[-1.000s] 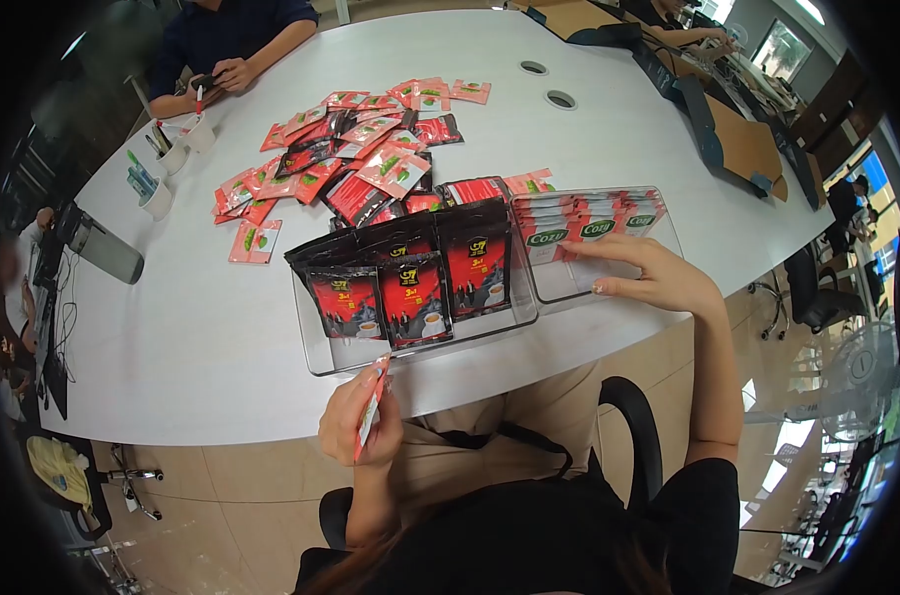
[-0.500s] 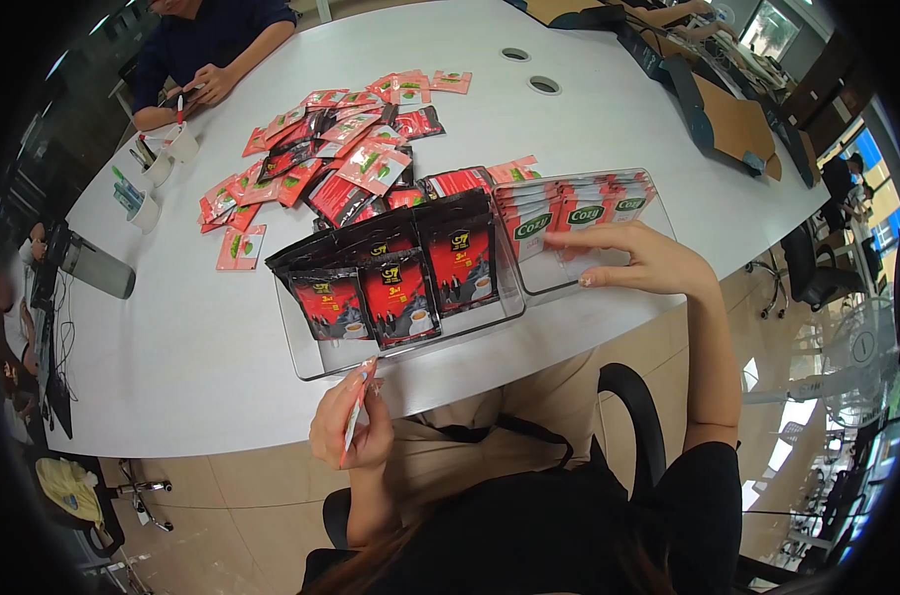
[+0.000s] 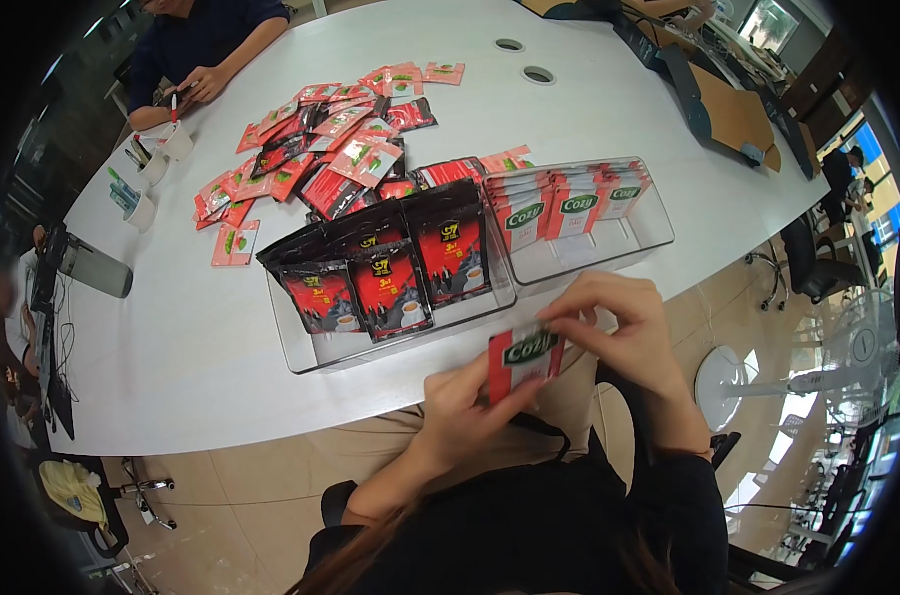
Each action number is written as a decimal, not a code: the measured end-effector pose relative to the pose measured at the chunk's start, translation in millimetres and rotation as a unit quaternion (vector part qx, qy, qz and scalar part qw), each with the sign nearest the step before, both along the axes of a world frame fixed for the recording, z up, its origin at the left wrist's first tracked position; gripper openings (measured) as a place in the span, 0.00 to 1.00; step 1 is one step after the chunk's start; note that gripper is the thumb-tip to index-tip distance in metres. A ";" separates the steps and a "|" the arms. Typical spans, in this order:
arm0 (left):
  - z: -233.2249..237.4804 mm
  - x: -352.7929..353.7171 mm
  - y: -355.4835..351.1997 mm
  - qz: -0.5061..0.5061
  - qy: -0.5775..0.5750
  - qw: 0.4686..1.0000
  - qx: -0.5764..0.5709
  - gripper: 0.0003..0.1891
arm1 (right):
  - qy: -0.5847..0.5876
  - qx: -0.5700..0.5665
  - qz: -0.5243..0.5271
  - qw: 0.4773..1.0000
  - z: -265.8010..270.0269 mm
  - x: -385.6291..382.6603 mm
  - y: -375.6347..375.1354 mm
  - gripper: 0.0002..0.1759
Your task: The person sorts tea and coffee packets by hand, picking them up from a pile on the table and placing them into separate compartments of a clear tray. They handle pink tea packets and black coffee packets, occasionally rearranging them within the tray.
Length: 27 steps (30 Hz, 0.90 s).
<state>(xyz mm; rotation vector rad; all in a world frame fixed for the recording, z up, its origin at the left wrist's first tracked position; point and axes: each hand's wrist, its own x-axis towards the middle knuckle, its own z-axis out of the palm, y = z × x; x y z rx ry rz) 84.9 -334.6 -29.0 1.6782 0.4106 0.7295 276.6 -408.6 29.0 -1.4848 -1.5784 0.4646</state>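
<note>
Left hand (image 3: pixel 458 415) holds Cozy sachet (image 3: pixel 514 369); right hand (image 3: pixel 628 322) pinches it, probably by top corner. Apparent in-hand adjusting; next move calls for light grip.

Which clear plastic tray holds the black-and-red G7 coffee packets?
The left-hand tray; the right-hand tray beside it holds pink-red and white Cozy sachets instead.

Seated person (image 3: pixel 208 40) cut off at top edge; held packet (image 3: pixel 510 369): small print blurred.
</note>
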 end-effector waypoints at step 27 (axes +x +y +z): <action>73.9 -61.0 -8.5 -0.285 -0.463 0.835 -0.085 0.28 | -0.353 0.019 -0.269 0.896 -4.2 94.2 3.9 0.11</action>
